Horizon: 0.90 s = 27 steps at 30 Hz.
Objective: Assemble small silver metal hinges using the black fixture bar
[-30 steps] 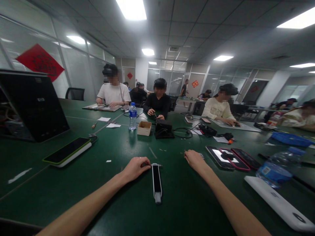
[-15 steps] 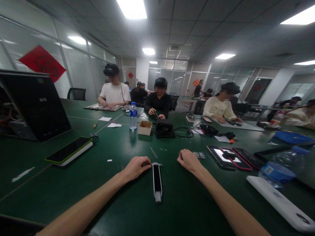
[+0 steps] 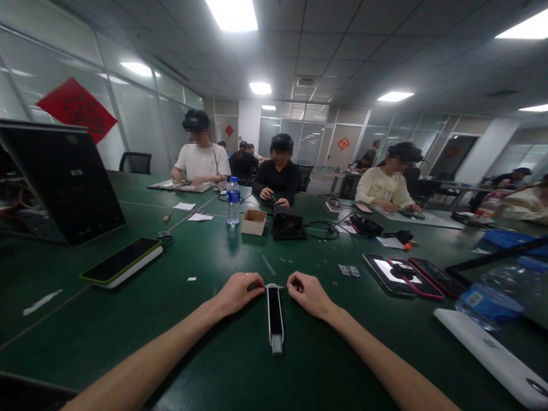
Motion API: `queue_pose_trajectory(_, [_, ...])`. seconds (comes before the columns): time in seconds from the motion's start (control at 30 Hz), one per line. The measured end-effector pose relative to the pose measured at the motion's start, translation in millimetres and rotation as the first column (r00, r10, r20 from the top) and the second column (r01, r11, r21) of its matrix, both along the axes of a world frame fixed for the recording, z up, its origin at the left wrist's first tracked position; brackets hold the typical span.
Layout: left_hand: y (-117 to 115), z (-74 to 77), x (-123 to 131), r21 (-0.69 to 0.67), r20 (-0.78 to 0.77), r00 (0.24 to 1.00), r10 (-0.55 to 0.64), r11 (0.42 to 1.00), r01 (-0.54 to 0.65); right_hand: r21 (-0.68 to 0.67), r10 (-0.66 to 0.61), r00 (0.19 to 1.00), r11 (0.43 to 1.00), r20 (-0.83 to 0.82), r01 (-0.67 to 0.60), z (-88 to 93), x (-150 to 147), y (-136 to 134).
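The left hand (image 3: 238, 292) is seen resting on the green table (image 3: 201, 251) with its fingers curled loosely inward. Its fingertips are brought against the left corner of the far end of a narrow black-and-white device (image 3: 274, 315). The right hand (image 3: 309, 294) is laid opposite it in a like curl, its fingertips set at the right corner of the same end. The two hands are thus held close together, with only the device's width between them. A thin metal pin is made out sticking sideways from that far end. Whether it is pinched by either hand cannot be told, since the fingertips are folded under and turned away from the camera. The device is laid flat on the table, lengthwise away from the person, midway between the forearms, its pale near end touched by nothing.

To the right, three phones (image 3: 402, 274) are laid side by side, and two small metal pieces (image 3: 347, 269) are seen between them and the right hand. A plastic bottle (image 3: 488, 297) lying near the right edge is blurred, and a long white slab (image 3: 492, 357) beneath it is cut off by the frame. At the left, a dark phone on a green-edged pack (image 3: 122, 261) is set before a black screen (image 3: 64, 182), whose left side is cut off. Across the table, several people are seated; what is worked on in their hands is too small to be made out.
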<state>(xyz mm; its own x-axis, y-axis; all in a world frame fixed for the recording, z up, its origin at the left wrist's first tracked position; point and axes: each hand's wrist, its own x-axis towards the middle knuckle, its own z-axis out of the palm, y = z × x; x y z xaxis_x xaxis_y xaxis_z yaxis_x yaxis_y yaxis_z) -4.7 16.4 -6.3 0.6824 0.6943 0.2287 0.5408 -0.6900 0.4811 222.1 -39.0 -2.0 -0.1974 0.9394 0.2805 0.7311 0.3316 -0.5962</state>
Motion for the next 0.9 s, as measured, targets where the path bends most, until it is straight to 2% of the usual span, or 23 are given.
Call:
queue_pose_trajectory(0.27, [-0.9,0.3,1.3,0.002,0.000,1.000,0.010,1.000,-0.010,0.007,-0.019,0.998,1.000,-0.056,0.020,-9.6,1.1,4.0])
queue_pose_trajectory(0.5, [-0.3,0.3,0.8,0.013,-0.002,1.000,0.005,1.000,-0.005,-0.033,0.021,0.998,0.999,-0.061,-0.023,-4.3,0.3,0.8])
queue_pose_trajectory(0.9, [0.7,-2.3,-0.2,0.021,0.012,1.000,-0.003,1.000,0.003,-0.026,0.040,0.996,0.999,-0.077,-0.042,-0.7,-0.2,-1.0])
